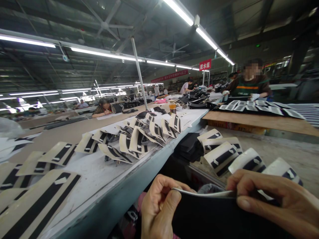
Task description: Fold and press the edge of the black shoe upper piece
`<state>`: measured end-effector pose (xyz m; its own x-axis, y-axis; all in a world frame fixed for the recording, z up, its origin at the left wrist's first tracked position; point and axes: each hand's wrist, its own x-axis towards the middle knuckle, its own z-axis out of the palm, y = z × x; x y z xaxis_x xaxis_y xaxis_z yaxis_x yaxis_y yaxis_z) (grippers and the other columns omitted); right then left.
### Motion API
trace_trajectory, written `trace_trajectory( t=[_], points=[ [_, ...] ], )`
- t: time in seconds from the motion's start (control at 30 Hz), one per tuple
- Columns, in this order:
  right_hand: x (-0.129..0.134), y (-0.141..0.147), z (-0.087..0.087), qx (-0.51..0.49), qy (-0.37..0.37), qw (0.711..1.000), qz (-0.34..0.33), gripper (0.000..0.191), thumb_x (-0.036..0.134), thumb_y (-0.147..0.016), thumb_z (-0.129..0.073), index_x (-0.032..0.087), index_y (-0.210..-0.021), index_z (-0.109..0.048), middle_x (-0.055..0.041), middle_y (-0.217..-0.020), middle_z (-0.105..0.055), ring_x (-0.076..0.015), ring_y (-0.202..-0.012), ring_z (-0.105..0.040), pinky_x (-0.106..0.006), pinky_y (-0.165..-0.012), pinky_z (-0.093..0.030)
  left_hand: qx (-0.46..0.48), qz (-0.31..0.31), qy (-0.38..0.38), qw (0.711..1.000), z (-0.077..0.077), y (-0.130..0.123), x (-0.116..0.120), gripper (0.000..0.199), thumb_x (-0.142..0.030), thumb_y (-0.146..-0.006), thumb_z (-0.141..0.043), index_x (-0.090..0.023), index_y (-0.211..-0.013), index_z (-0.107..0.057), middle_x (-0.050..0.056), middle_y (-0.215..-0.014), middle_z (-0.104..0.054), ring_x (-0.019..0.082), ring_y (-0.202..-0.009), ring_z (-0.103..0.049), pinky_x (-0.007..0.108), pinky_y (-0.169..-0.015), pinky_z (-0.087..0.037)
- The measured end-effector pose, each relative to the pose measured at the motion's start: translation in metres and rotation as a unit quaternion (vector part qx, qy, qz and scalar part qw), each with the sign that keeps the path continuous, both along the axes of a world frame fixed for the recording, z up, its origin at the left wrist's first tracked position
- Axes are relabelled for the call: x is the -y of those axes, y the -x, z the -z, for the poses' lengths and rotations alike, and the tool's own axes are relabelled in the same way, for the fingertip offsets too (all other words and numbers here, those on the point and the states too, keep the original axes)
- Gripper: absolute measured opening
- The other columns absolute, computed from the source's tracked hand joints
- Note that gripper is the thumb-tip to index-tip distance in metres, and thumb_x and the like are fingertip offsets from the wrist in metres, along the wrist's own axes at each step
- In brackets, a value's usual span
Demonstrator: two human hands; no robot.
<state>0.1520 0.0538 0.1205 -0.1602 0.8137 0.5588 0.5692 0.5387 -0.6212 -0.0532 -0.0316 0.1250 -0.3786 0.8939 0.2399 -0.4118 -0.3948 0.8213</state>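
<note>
Low at the front, a black panel [209, 212] with a pale inner face is stretched between my two hands. My left hand [161, 205] pinches its upper left corner between thumb and fingers. At the upper right edge, my right hand [269, 196] grips it the same way. The panel's lower part runs out of view. Just beyond my right hand, a cream piece with black strips [221, 157] lies among several alike on the right-hand surface. Many more such pieces [139, 139] cover the white table on the left, curled and overlapping.
The bench edge [124, 186] runs diagonally between the two work surfaces. A black stack [190, 146] sits in the gap. Across from me, a co-worker [251, 83] in gloves stands behind a brown board [259, 121] and rows of pale pieces. An amber container [172, 108] stands farther back.
</note>
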Motion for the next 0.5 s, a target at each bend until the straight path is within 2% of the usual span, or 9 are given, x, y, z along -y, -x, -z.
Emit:
trace_trajectory(
  t=[0.2, 0.37, 0.5],
  points=[
    [-0.005, -0.005, -0.006, 0.001, 0.071, 0.997, -0.038, 0.046, 0.068, -0.083, -0.070, 0.025, -0.066, -0.061, -0.0033, -0.067, -0.060, -0.0265, -0.065, -0.060, -0.031, -0.060, -0.055, 0.029, 0.018, -0.002, 0.999, -0.002, 0.000, 0.001, 0.026, -0.038, -0.078, -0.090, -0.017, -0.074, -0.075, 0.003, -0.073, -0.081, 0.014, -0.069, -0.075, 0.018, -0.068, -0.056],
    [-0.010, -0.026, 0.005, 0.015, 0.185, 0.965, -0.184, 0.048, 0.070, -0.092, -0.062, 0.027, -0.071, -0.064, 0.0006, -0.087, -0.067, -0.0233, -0.078, -0.064, -0.028, -0.065, -0.051, 0.026, 0.029, 0.002, 0.999, -0.001, 0.002, 0.002, 0.025, -0.037, -0.080, -0.089, -0.017, -0.075, -0.075, 0.004, -0.075, -0.081, 0.015, -0.071, -0.075, 0.018, -0.069, -0.057],
    [-0.010, -0.031, 0.012, 0.019, 0.212, 0.959, -0.187, 0.049, 0.072, -0.094, -0.061, 0.027, -0.074, -0.061, 0.0031, -0.089, -0.066, -0.0211, -0.081, -0.063, -0.029, -0.069, -0.048, 0.038, 0.045, -0.006, 0.998, 0.000, 0.003, 0.001, 0.024, -0.036, -0.080, -0.089, -0.017, -0.074, -0.075, 0.004, -0.074, -0.081, 0.014, -0.072, -0.075, 0.018, -0.070, -0.057]
  ],
)
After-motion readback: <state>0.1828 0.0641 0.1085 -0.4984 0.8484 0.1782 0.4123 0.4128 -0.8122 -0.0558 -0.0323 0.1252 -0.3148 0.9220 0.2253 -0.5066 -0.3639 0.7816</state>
